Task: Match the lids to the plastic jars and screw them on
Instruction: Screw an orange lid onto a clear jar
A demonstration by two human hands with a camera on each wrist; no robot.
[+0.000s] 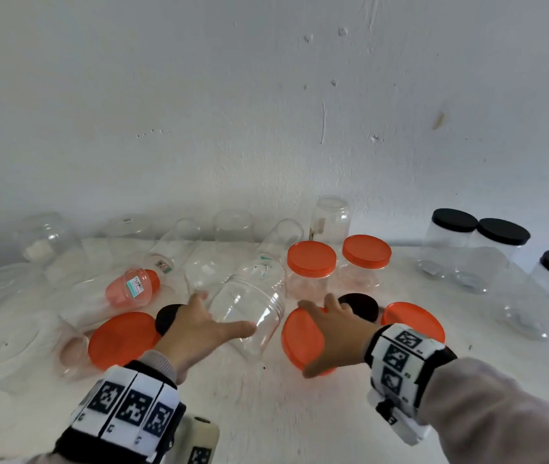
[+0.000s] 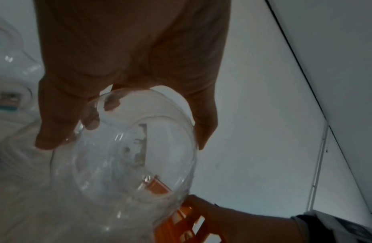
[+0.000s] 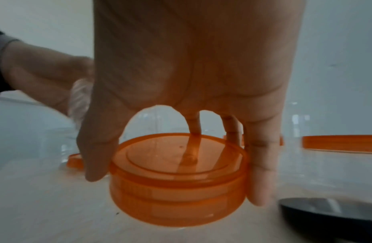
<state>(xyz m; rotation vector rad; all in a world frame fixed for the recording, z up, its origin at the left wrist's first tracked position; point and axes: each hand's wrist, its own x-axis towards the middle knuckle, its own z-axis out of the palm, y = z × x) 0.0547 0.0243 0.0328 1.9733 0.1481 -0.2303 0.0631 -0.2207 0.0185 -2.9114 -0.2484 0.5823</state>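
My left hand (image 1: 224, 313) grips a clear, lidless plastic jar (image 1: 249, 309), thumb on one side and fingers on the other. The jar is tilted, its threaded mouth toward me. In the left wrist view the jar (image 2: 129, 148) fills the span of the left hand (image 2: 123, 144). Just right of it, my right hand (image 1: 310, 339) holds an orange lid (image 1: 296, 343) by its rim, tilted and low over the table. The right wrist view shows the right hand (image 3: 176, 185) with fingers spread round this orange lid (image 3: 176, 180), hollow side toward the palm.
Loose lids lie on the white table (image 1: 266, 413): orange ones (image 1: 122, 339) (image 1: 413, 321) and black ones (image 1: 167, 318) (image 1: 360, 306). Two orange-lidded jars (image 1: 311, 262) stand behind my hands, and black-lidded jars (image 1: 454, 229) at the right. Several open clear jars crowd the back and left.
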